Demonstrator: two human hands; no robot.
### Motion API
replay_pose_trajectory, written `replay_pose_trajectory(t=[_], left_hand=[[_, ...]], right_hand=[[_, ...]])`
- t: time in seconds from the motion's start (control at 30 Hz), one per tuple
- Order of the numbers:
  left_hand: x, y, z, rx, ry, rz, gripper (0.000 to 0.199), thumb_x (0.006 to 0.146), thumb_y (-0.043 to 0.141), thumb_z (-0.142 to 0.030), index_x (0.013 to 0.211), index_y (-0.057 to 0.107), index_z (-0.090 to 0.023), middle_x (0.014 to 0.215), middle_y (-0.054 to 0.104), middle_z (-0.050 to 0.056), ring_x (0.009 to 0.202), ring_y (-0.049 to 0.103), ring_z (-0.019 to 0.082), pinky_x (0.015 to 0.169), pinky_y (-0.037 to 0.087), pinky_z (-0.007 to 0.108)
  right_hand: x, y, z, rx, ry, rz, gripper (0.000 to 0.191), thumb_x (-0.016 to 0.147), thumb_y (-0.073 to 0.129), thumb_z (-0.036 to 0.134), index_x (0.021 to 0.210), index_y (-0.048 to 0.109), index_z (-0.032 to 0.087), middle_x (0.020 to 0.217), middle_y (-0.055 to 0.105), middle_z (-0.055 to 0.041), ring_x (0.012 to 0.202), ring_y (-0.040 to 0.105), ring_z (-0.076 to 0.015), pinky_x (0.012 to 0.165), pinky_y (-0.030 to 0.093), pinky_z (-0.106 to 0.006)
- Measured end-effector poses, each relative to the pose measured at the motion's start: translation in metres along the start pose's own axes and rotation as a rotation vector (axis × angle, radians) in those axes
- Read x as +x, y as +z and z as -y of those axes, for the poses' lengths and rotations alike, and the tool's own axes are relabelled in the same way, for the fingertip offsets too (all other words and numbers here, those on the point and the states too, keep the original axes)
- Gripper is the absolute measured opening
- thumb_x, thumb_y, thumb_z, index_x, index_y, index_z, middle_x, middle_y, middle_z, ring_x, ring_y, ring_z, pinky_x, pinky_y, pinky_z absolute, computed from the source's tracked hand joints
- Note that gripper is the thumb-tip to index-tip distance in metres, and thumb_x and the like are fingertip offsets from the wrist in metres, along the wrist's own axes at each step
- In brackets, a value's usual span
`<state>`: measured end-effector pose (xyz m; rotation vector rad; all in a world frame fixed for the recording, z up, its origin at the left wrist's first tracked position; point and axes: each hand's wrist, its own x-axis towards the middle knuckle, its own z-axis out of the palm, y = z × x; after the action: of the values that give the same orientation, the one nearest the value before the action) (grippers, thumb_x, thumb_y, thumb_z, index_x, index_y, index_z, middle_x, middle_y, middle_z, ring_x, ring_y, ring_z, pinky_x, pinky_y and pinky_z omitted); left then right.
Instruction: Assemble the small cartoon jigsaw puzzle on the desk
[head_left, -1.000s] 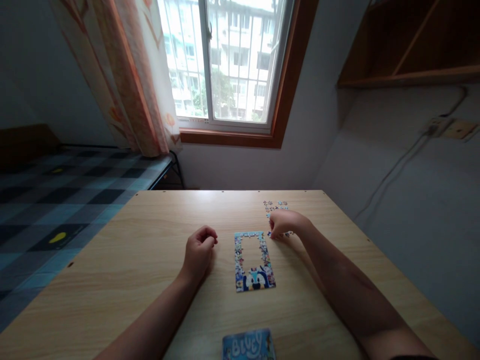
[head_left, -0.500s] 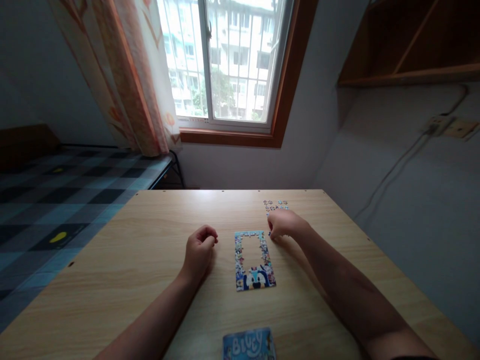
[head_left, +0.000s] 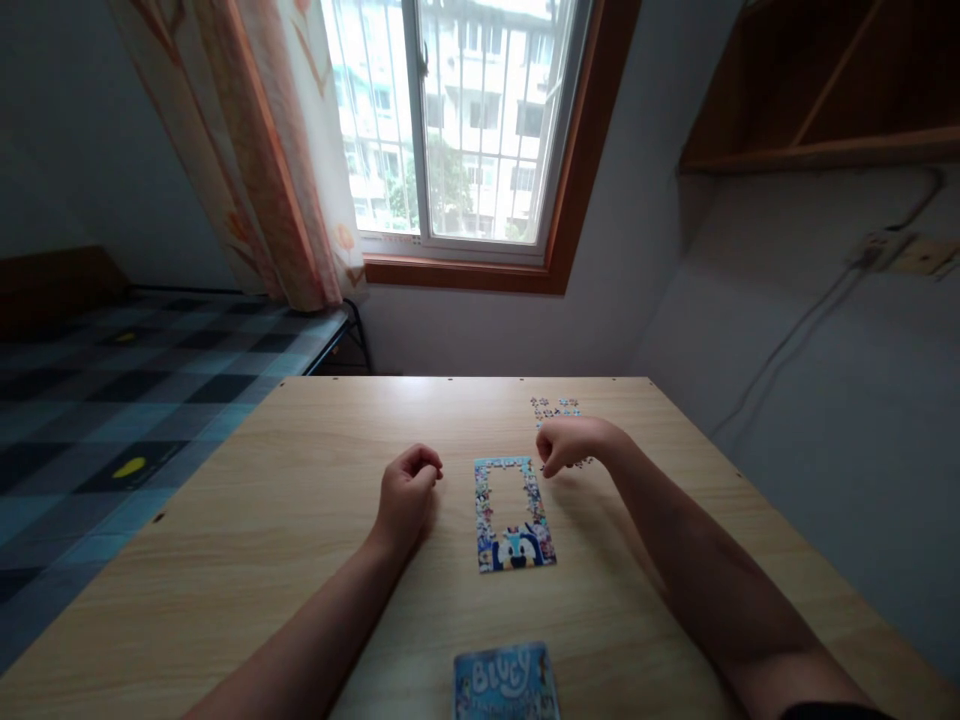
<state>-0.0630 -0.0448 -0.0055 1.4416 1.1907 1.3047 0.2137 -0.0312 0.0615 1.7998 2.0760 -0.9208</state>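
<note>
A partly assembled jigsaw puzzle (head_left: 517, 553) lies flat on the wooden table, its border joined around a bare middle and a blue dog face along the near edge. Left of it, my left hand (head_left: 407, 488) rests on the table with its fingers curled in and nothing visible in them. My right hand (head_left: 566, 445) is closed in a pinch just beyond the puzzle's upper right corner, over the loose puzzle pieces (head_left: 555, 411). Its fingertips point down, and whatever they hold is too small to make out. The hand hides part of the loose pieces.
A blue box (head_left: 504, 682) marked "Bluey" lies at the table's (head_left: 285, 500) near edge. Beyond the table are a window (head_left: 480, 130) and a curtain (head_left: 277, 180). A checked bed (head_left: 187, 370) stands at left, and a wooden shelf (head_left: 825, 150) hangs at upper right.
The view has shifted slightly. My right hand has moved a little, and loose pieces beneath its wrist now show. My left hand stays curled beside the puzzle.
</note>
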Motion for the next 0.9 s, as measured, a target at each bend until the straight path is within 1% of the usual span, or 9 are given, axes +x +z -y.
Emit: replay_pose_trajectory(t=[0.07,0.17,0.27,0.4,0.47,0.57,0.67,0.77,0.9], left_hand=[[0.000,0.000,0.001,-0.006,0.010,0.001,0.009,0.058,0.051,-0.024,0.062,0.059,-0.020,0.058,0.056,0.000,0.060,0.052,0.017,0.057,0.041,0.027],[0.001,0.001,0.004,-0.024,0.012,0.010,0.009,0.058,0.051,-0.023,0.063,0.058,-0.020,0.058,0.056,0.000,0.059,0.051,0.016,0.056,0.040,0.026],[0.003,0.002,0.009,-0.020,0.039,0.026,0.009,0.059,0.050,-0.023,0.062,0.058,-0.019,0.058,0.056,-0.001,0.059,0.051,0.016,0.057,0.041,0.026],[0.006,0.003,0.015,0.063,0.105,0.096,0.012,0.061,0.050,-0.022,0.062,0.061,-0.019,0.060,0.060,0.000,0.062,0.054,0.016,0.061,0.042,0.027],[0.006,0.004,0.017,0.133,0.133,0.145,0.013,0.063,0.050,-0.022,0.062,0.062,-0.019,0.062,0.062,0.000,0.064,0.056,0.017,0.064,0.042,0.028],[0.005,0.005,0.017,0.246,0.156,0.195,0.015,0.066,0.050,-0.020,0.064,0.064,-0.019,0.064,0.065,0.001,0.066,0.058,0.018,0.067,0.044,0.029],[0.004,0.005,0.016,0.337,0.168,0.217,0.017,0.069,0.049,-0.018,0.066,0.066,-0.019,0.066,0.066,0.002,0.067,0.059,0.019,0.069,0.044,0.031],[0.004,0.007,0.014,0.410,0.176,0.228,0.018,0.073,0.049,-0.017,0.070,0.067,-0.020,0.071,0.068,0.003,0.071,0.061,0.020,0.072,0.045,0.032],[-0.002,0.011,0.009,0.590,0.282,0.241,0.019,0.077,0.051,-0.015,0.080,0.069,-0.019,0.087,0.070,0.006,0.090,0.062,0.024,0.087,0.047,0.036]], right_hand=[[-0.010,-0.004,0.003,0.084,-0.085,-0.019,0.016,0.078,0.073,0.028,0.085,0.069,0.014,0.070,0.068,-0.0022,0.059,0.059,-0.0095,0.054,0.041,-0.020],[-0.026,-0.006,0.013,0.225,-0.254,-0.091,0.019,0.082,0.071,0.032,0.089,0.065,0.015,0.078,0.070,-0.0030,0.067,0.065,-0.0109,0.053,0.041,-0.018],[-0.039,0.001,0.027,0.328,-0.372,-0.189,0.022,0.085,0.071,0.034,0.095,0.067,0.015,0.083,0.072,-0.0029,0.067,0.067,-0.0100,0.055,0.044,-0.018],[-0.046,0.029,0.041,0.371,-0.458,-0.264,0.020,0.089,0.066,0.027,0.105,0.073,0.017,0.087,0.074,-0.0031,0.067,0.066,-0.0085,0.064,0.049,-0.020],[-0.046,0.048,0.043,0.354,-0.512,-0.296,0.019,0.091,0.064,0.024,0.105,0.076,0.018,0.091,0.074,-0.0035,0.072,0.066,-0.0091,0.068,0.049,-0.021],[-0.044,0.072,0.042,0.358,-0.594,-0.324,0.020,0.094,0.063,0.026,0.104,0.078,0.020,0.095,0.073,-0.0043,0.082,0.064,-0.0106,0.074,0.049,-0.023],[-0.039,0.086,0.040,0.384,-0.587,-0.313,0.020,0.093,0.065,0.029,0.106,0.078,0.020,0.095,0.074,-0.0039,0.082,0.063,-0.0108,0.076,0.049,-0.023],[-0.033,0.091,0.040,0.366,-0.524,-0.352,0.018,0.088,0.072,0.028,0.102,0.077,0.019,0.088,0.074,-0.0015,0.075,0.061,-0.0098,0.070,0.047,-0.022],[-0.023,0.095,0.037,0.353,-0.490,-0.399,0.011,0.081,0.077,0.025,0.088,0.075,0.017,0.083,0.073,-0.0005,0.070,0.061,-0.0092,0.065,0.045,-0.021]])
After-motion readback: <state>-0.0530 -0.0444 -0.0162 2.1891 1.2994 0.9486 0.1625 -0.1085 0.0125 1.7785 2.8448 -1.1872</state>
